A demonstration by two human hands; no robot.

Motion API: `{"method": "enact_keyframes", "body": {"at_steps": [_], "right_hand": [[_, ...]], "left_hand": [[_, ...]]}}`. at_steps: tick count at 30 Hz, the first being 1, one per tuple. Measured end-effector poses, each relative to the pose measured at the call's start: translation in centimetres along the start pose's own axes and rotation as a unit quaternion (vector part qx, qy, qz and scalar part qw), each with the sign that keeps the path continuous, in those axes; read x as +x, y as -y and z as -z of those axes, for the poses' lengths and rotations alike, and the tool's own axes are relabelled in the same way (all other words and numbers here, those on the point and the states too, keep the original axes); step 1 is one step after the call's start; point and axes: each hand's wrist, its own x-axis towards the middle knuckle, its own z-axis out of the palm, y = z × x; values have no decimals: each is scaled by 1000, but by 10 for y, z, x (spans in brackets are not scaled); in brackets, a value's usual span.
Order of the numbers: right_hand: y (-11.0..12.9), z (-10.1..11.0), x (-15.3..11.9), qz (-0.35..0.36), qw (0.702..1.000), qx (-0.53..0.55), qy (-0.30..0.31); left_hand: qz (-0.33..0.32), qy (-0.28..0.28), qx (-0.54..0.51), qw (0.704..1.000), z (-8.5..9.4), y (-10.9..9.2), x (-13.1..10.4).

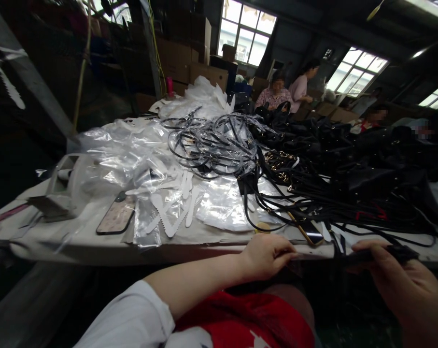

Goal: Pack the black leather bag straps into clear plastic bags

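1. Our right hand (403,280), at four o'clock in our view, is closed around a black strap-like piece (404,252). That piece sits at the near edge of the white-covered table (79,249); its lower part is lost in shadow.
2. Our left hand (265,255), at five o'clock, is narrow: its fingers are bent and the thumb and forefinger tips come close together. We cannot tell whether they pinch anything.
3. Just beyond our left hand we see a small yellow round item (262,227), partly under a black strap. Between our hands, at four o'clock, lies a gold-edged smartphone (308,229).
4. At twelve o'clock we have coiled black straps (204,157) tangled with clear film. Below them, at six o'clock, clear plastic bags (224,208) lie flat.
5. Towards three o'clock gold-coloured metal fittings (282,164) show among loose straps, beside a heap of black handbags (371,145).
6. Between seven and eight o'clock we see white saw-edged strips (162,215); at eight, a smartphone in a patterned case (116,213); at nine, what looks like a grey tape dispenser (66,188).
7. Past the table, at one o'clock, a co-worker in a patterned top (271,98) is near another in pink (299,89).
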Motion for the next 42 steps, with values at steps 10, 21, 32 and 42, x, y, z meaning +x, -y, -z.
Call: {"method": "enact_keyframes", "body": {"at_steps": [10,21,32,42], "right_hand": [[-6,-8,3,40,998,-1,-37],[-41,-54,-7,-10,974,15,225],[-39,-37,-11,19,988,121,91],[-38,-39,-19,-7,975,155,162]], "left_hand": [[83,-123,8,989,-8,-18,3],[39,-148,1,988,-18,-16,4],[110,-109,83,984,-10,19,-26],[135,-29,44,989,-2,16,-29]]}}
